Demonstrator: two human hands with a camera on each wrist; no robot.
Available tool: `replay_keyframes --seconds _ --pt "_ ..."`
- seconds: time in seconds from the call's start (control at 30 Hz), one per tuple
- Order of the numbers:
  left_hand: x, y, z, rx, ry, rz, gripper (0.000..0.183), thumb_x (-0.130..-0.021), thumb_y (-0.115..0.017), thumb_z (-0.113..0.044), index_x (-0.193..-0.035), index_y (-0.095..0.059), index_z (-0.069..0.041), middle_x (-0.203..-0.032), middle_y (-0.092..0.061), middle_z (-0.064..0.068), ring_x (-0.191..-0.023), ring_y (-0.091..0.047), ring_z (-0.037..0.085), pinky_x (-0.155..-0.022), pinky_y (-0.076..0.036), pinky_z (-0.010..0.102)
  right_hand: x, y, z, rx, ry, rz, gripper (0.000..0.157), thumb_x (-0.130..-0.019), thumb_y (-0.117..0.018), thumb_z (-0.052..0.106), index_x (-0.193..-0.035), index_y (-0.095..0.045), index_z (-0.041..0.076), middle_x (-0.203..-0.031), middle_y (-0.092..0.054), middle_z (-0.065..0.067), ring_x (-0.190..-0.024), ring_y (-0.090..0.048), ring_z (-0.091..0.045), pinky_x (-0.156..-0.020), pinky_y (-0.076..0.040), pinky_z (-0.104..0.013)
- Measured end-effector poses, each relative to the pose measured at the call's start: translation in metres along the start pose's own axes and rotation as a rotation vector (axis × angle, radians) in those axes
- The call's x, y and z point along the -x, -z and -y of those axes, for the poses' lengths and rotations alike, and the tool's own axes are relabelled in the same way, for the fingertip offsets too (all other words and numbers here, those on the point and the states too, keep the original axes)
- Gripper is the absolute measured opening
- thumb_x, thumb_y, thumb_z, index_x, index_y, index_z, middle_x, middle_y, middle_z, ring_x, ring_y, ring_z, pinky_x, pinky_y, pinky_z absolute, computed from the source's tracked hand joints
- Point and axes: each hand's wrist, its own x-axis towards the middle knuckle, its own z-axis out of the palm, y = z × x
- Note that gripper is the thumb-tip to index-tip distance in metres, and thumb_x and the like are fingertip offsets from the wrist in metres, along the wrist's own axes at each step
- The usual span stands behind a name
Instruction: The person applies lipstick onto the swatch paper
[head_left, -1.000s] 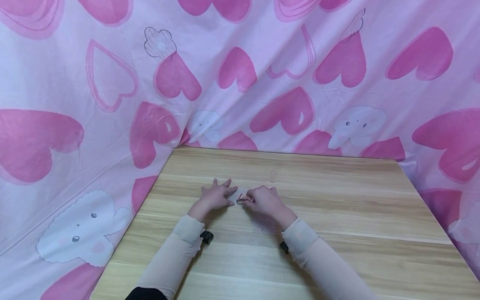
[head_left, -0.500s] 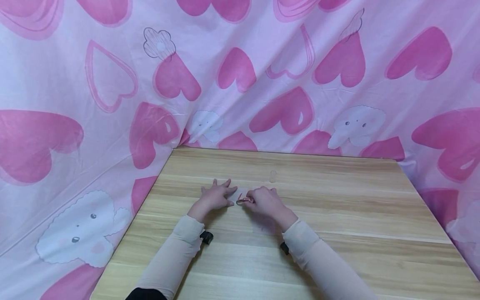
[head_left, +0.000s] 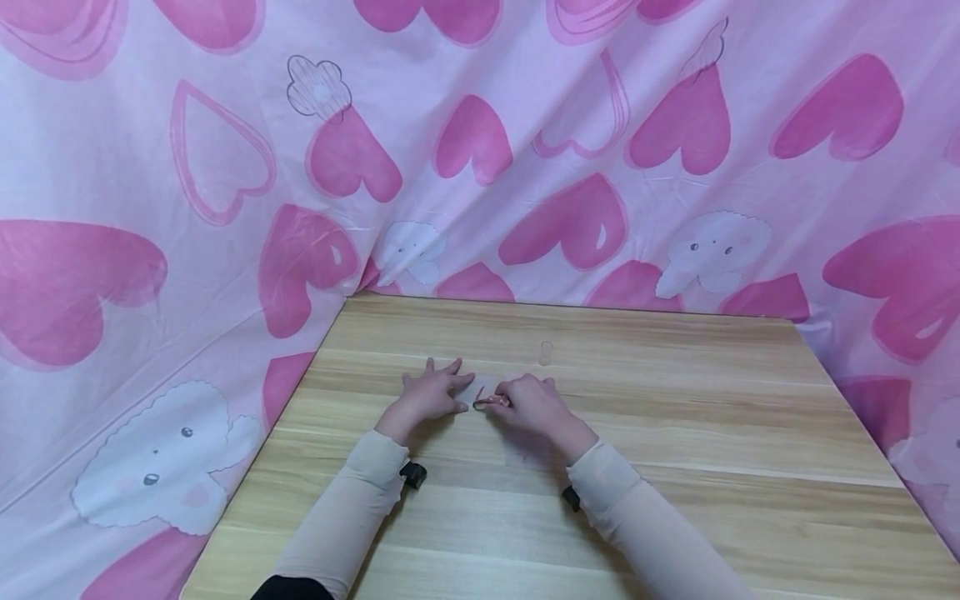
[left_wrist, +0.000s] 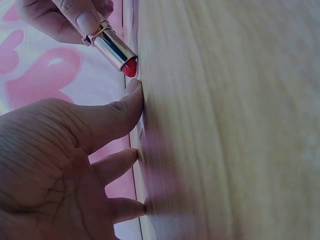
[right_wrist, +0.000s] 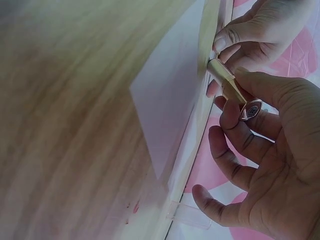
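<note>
In the head view my right hand (head_left: 536, 406) pinches a lipstick (head_left: 495, 401) with a shiny gold tube between thumb and fingers. Its red tip (left_wrist: 129, 68) points down at a thin white sheet (right_wrist: 165, 100), close beside my left thumb. A short red stroke (head_left: 480, 391) shows on the sheet by the tip. My left hand (head_left: 432, 393) lies with fingers spread, the fingertips resting on the sheet's left side and the table. In the right wrist view the lipstick's dark, angular base end (right_wrist: 251, 110) faces the camera.
A small clear cap (head_left: 546, 353) lies on the wooden table (head_left: 675, 417) beyond my right hand. Small red marks (right_wrist: 135, 206) show near it in the right wrist view. A pink heart-print curtain (head_left: 562, 217) stands along the table's back and sides.
My right hand and the lipstick have shifted very slightly to the right. My left hand has stayed in place.
</note>
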Motion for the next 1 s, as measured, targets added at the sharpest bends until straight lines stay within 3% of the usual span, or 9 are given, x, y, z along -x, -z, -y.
replay_keyframes --seconds 0.27,0.47,0.67,1.0 --pt "-0.001 -0.001 0.001 -0.001 -0.005 0.003 0.061 -0.089 -0.075 -0.037 -0.146 -0.054 -0.029 -0.164 -0.026 0.001 -0.145 -0.009 0.057 -0.100 -0.001 0.086 0.004 0.001 -0.004 -0.020 0.015 -0.035 0.020 -0.094 -0.069 0.042 -0.084 -0.070 0.026 -0.063 -0.053 0.014 -0.065 -0.052 -0.010 -0.066 -0.040 -0.041" --pt "-0.001 0.000 0.001 -0.005 -0.007 0.006 0.061 -0.089 -0.075 -0.037 -0.146 -0.054 -0.030 -0.164 -0.025 0.000 -0.145 -0.008 0.056 -0.100 0.000 0.085 0.008 0.004 -0.009 -0.044 0.014 -0.054 0.017 -0.093 -0.070 0.043 -0.092 -0.075 0.027 -0.069 -0.059 0.019 -0.068 -0.054 -0.007 -0.069 -0.041 -0.041" --pt "0.000 0.000 0.001 -0.009 -0.011 0.005 0.061 -0.089 -0.076 -0.036 -0.146 -0.054 -0.030 -0.164 -0.025 0.001 -0.145 -0.009 0.057 -0.100 0.000 0.086 0.013 0.006 -0.016 -0.041 0.006 -0.076 0.019 -0.093 -0.070 0.042 -0.083 -0.070 0.027 -0.066 -0.057 0.016 -0.064 -0.052 -0.009 -0.067 -0.042 -0.041" --pt "0.000 -0.002 0.003 -0.009 -0.018 -0.001 0.061 -0.089 -0.075 -0.036 -0.146 -0.054 -0.030 -0.164 -0.025 -0.001 -0.145 -0.009 0.057 -0.099 0.000 0.086 0.016 0.008 -0.023 -0.053 -0.026 -0.074 0.016 -0.095 -0.069 0.040 -0.098 -0.077 0.026 -0.080 -0.067 0.017 -0.071 -0.056 -0.007 -0.070 -0.043 -0.042"
